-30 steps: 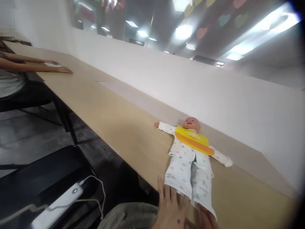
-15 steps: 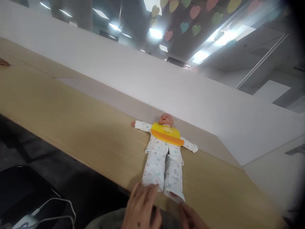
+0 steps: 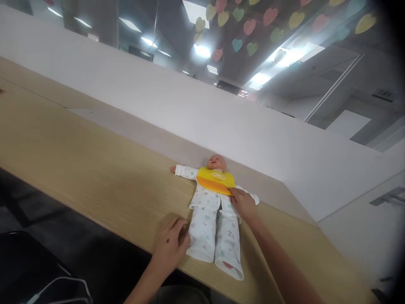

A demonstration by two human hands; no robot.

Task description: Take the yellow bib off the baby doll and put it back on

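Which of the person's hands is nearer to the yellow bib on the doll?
Right. The right hand touches the lower right edge of the yellow bib on the doll. The left hand rests lower down, by the doll's trouser leg near the table edge.

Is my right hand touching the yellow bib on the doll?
Touching. The head view shows the right hand with its fingertips on the lower edge of the bib, no gap between them, over the doll.

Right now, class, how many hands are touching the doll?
2. The left hand rests by the doll at its trouser leg; the right hand touches the yellow bib.
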